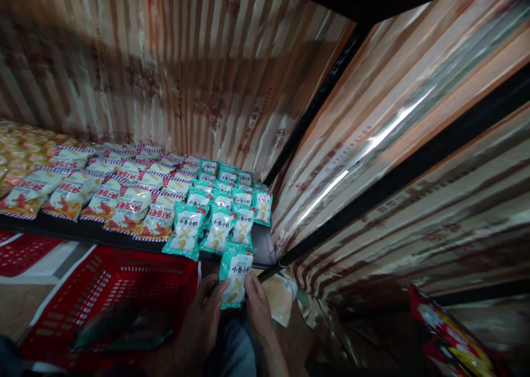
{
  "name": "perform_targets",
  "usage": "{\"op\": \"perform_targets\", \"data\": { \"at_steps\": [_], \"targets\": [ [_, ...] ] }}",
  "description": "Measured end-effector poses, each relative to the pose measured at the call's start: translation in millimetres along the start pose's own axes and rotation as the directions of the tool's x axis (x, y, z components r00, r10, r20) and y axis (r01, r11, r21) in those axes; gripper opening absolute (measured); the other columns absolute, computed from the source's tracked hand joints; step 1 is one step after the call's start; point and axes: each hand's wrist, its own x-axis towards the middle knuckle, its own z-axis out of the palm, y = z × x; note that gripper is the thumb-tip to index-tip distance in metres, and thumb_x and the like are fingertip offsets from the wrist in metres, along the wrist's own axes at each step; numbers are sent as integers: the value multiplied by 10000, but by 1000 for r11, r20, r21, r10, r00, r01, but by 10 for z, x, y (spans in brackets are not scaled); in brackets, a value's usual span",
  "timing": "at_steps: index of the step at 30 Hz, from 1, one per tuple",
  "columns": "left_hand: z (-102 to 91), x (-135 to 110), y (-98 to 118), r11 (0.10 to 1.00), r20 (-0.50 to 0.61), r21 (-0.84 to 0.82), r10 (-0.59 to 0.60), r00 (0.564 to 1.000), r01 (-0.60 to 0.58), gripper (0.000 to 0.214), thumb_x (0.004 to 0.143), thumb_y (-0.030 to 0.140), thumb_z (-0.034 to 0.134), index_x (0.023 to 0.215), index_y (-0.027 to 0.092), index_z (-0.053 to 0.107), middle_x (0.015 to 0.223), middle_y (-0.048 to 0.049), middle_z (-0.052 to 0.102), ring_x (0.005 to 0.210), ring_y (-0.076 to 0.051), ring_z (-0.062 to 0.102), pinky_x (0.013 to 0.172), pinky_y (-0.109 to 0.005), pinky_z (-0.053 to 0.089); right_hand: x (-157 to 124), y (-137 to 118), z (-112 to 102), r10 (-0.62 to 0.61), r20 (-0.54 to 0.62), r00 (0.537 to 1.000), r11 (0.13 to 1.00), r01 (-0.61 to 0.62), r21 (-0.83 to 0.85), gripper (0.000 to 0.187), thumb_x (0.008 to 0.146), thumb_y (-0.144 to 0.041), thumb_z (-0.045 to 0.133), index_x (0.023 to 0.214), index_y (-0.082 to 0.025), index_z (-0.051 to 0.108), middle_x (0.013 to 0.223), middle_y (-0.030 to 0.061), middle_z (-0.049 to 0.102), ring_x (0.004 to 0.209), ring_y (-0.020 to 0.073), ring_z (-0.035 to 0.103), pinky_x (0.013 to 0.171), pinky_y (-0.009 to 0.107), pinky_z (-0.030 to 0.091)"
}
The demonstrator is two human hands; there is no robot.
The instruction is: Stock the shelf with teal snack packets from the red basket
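Observation:
Between my two hands is a teal and white snack bag (236, 275), upright with its printed front toward me. My left hand (205, 305) grips its left edge, thumb on the front. On its right edge, my right hand (257, 299) closes with the fingers mostly behind the bag. Just beyond, rows of matching teal snack bags (218, 229) stand at the right end of a dark shelf (261, 242). To their left lie several white and orange snack bags (124, 206) with striped edges.
A red basket (103, 277) below the shelf holds a few dark green packs (141, 330). Yellow packs (20, 150) fill the far left. Black posts (318, 104) and corrugated, plastic-covered walls (199, 73) enclose the shelf. A red and yellow package (455, 333) is at lower right.

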Motion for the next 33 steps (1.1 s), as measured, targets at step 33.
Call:
{"op": "perform_targets", "data": {
  "at_steps": [33],
  "targets": [
    [888,1287,271,953,155,-239,-151,976,186,490,905,206,302,1366,116,439,1485,-113,357,1369,-198,332,1146,-406,269,1007,-253,-299,-555,-459,694,757,192,-625,629,900,-420,322,1429,-85,261,1466,205,325,1361,280,306,1062,488,304]
  ]
}}
